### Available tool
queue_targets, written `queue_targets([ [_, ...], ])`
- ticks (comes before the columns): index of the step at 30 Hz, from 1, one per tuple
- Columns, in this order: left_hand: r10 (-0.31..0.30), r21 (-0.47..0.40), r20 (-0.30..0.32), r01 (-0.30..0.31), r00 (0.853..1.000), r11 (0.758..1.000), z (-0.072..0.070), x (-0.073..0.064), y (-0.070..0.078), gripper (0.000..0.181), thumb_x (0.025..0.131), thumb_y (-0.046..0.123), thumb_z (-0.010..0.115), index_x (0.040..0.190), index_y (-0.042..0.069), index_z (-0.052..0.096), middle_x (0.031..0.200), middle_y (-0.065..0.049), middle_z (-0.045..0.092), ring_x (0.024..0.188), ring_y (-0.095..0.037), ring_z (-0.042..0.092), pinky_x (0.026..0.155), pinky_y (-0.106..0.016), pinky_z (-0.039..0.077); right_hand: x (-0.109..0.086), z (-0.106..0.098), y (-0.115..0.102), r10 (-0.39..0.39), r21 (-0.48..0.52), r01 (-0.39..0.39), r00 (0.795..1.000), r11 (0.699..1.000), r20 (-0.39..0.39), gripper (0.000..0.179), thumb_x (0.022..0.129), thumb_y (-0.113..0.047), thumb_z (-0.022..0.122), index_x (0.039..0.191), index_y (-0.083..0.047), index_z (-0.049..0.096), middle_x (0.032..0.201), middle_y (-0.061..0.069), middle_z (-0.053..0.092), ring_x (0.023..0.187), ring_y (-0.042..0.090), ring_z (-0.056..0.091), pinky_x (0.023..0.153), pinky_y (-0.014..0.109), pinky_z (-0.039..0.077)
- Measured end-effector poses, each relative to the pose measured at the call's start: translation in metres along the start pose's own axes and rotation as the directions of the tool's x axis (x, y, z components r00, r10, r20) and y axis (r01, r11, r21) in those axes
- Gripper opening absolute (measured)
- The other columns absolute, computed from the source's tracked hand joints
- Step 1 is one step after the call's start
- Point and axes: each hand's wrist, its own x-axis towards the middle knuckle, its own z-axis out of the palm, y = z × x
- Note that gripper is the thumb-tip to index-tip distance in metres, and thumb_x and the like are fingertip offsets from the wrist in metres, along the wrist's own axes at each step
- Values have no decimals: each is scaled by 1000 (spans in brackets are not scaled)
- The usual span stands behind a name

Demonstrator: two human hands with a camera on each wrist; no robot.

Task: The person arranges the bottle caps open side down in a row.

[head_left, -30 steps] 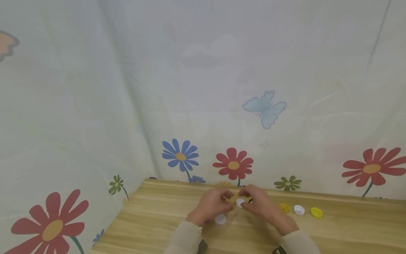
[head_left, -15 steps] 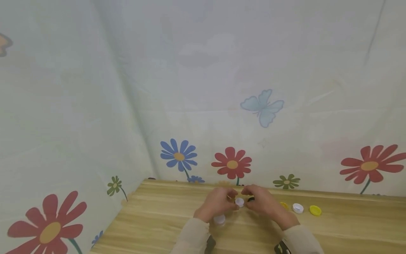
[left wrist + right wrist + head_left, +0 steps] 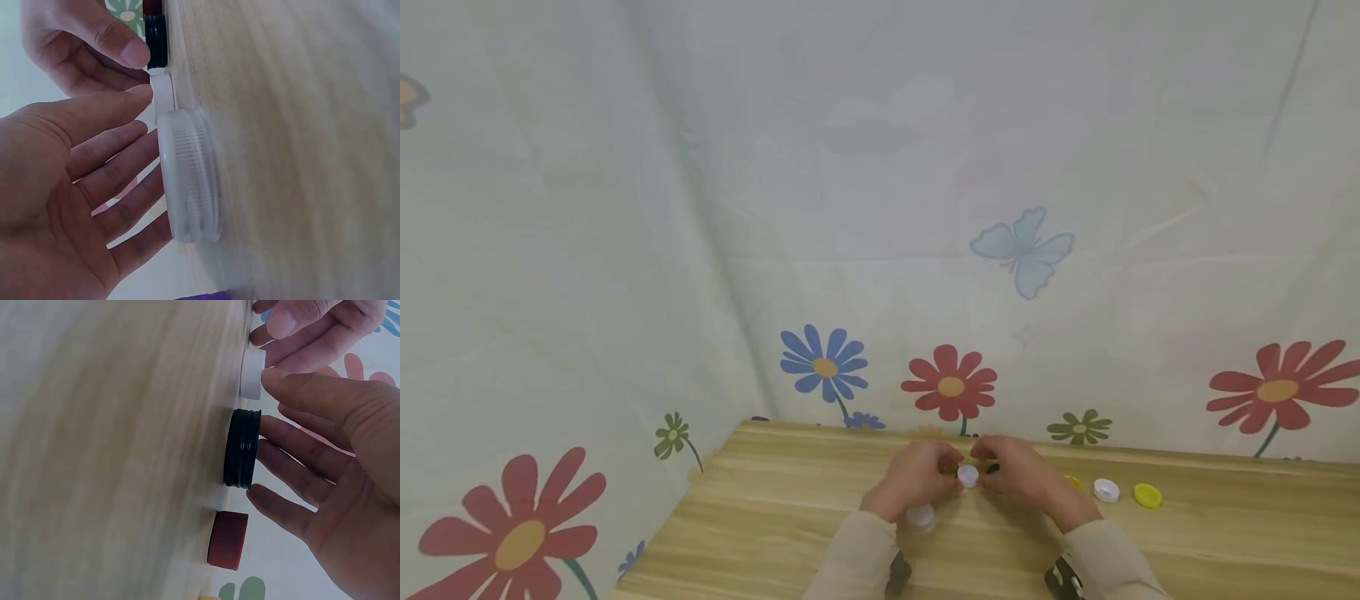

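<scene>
Near the far edge of the desk (image 3: 790,492), a small white cap (image 3: 967,475) stands between left hand (image 3: 916,477) and right hand (image 3: 1021,477), both loosely spread, thumbs at its sides. We judge this as lining-up; next, we need a light nudge, sparing the black cap (image 3: 242,449).

On the wooden bench (image 3: 300,150), a wide, translucent ribbed lid (image 3: 190,178) stands nearest, then a small white cap (image 3: 164,97), a black lid (image 3: 156,41) and part of a dark red object (image 3: 151,7), lined up by the edge bordering a flower-printed cloth (image 3: 156,275). The left hand (image 3: 56,206) spreads its fingers, thumb tip at the white cap; the right hand (image 3: 87,28) has its thumb at the black lid. Something purple (image 3: 206,296) shows near that edge.
</scene>
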Motion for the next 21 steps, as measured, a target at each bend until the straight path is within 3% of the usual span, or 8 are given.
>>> queue_targets([
  [8,11,-15,-5,-11,1000,1000,-1,-1,1,27,87,12,87,112,6,79,101,-3,78,94,-16,71,87,-30,56,2,7,7,-37,0,37,999,999,25,22,83,4,81,101,-3,70,91,2,68,83,18,61,77,37,55],
  [21,10,-36,25,-9,1000,999,-2,-3,-1,29,84,9,89,112,11,81,105,4,79,97,-10,69,93,-30,55,3,13,4,2,-10,-2,1000,1000,4,23,83,3,84,100,-6,72,90,-1,67,82,17,60,78,39,54],
])
